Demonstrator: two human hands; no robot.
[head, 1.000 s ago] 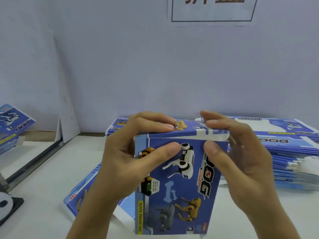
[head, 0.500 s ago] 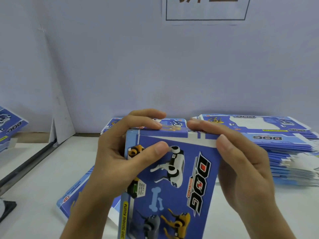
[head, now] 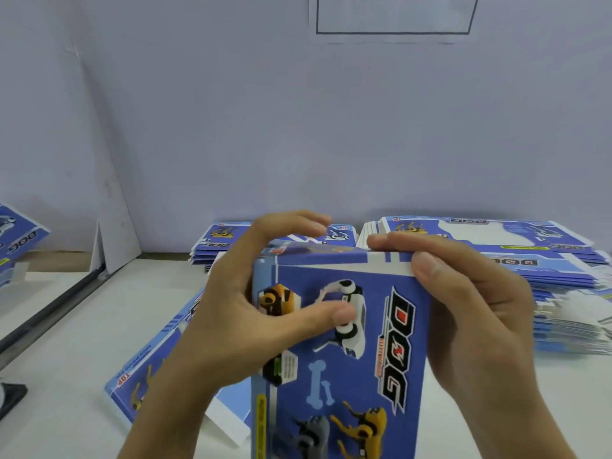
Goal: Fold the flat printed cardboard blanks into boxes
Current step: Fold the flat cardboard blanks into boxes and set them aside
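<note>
i see the box (head: 347,342) standing upright, long axis vertical, printed dog face toward me, its bottom cut off by the frame; my left hand (head: 238,319) grips its left edge, thumb on the front, and my right hand (head: 470,309) grips the top right corner; flat blanks (head: 496,246) lie stacked on the white tabletop (head: 82,326) against a pale wall (head: 298,127)

One folded box (head: 347,352) stands upright between two hands: the left (head: 238,326) and the right (head: 477,313). Two stacks of flat blanks sit at the back of the bench (head: 66,326), a smaller one (head: 215,246) and a larger one (head: 546,276). One loose blank (head: 149,376) lies flat nearer the person. One more printed piece (head: 16,240) shows at the left edge. One paper sign (head: 394,14) hangs on the wall.
</note>
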